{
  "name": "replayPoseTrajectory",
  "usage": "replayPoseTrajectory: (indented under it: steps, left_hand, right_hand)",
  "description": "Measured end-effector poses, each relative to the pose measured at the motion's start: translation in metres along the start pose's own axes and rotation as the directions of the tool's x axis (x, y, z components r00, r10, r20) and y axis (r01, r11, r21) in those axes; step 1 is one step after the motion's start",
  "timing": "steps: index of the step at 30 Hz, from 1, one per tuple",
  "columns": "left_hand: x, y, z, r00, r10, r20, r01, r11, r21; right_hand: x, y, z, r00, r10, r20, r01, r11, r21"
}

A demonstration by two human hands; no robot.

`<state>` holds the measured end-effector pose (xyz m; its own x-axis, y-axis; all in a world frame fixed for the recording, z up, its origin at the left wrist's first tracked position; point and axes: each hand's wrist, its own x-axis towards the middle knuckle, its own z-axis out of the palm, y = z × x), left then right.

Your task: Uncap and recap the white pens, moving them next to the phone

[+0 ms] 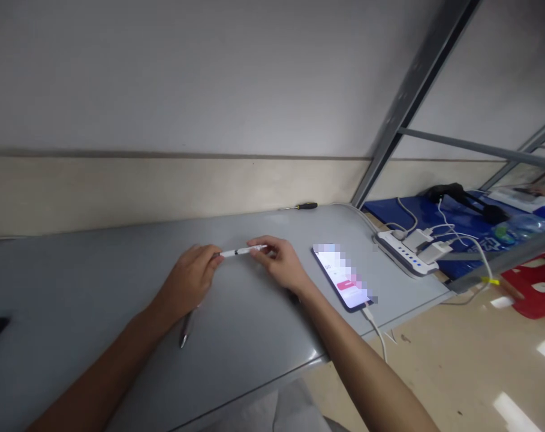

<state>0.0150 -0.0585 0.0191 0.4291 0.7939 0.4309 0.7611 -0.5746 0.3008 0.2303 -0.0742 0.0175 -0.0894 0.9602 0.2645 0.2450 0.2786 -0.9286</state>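
Between my two hands a slim white pen point(235, 252) with a dark band is held level above the grey tabletop point(101, 282). Its left end is pinched by my left hand point(193, 270), whose fingers are closed on it. At its right end, the fingers and thumb of my right hand point(279, 261) are closed on the pen, and a pale tip shows past them. Partly hidden below my left hand, a second pen point(186, 331) with a shiny metal end lies on the tabletop.
Right of my right hand lies a lit phone point(339, 279) with a white cable point(378, 333). Beyond it sits a power strip point(405, 255) with chargers and cords. A screwdriver point(306, 206) rests by the wall. A grey metal frame point(384, 144) rises at the right.
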Motion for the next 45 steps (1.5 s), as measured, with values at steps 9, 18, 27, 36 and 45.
replayPoseTrajectory:
  steps: [9,18,27,36,45]
  left_hand:
    - [0.0002,-0.0045,-0.0038,0.996,0.074,0.043,-0.075,0.997,0.023]
    - [-0.0005,-0.0024,-0.0038,0.995,0.083,0.051,-0.087,0.991,0.1]
    - [-0.0022,0.0006,-0.0043,0.997,0.076,0.021,-0.078,0.98,0.182]
    - [-0.0036,0.0018,-0.0034,0.999,0.035,0.03,-0.039,0.99,0.138]
    - [-0.0033,0.0026,-0.0018,0.999,0.015,0.052,-0.02,0.995,0.094]
  right_hand:
    - [0.0026,0.0041,-0.0032,1.0,-0.008,-0.009,0.008,1.0,0.03]
    - [0.0023,0.0054,-0.0033,0.998,0.039,0.051,-0.04,0.999,0.006]
    - [0.0013,0.0052,-0.0036,0.993,0.07,0.098,-0.065,0.997,-0.049]
    - [0.0023,0.0069,-0.0043,0.991,0.104,0.087,-0.096,0.991,-0.094]
    - [0.0021,0.0072,-0.0043,0.993,0.081,0.082,-0.071,0.991,-0.114]
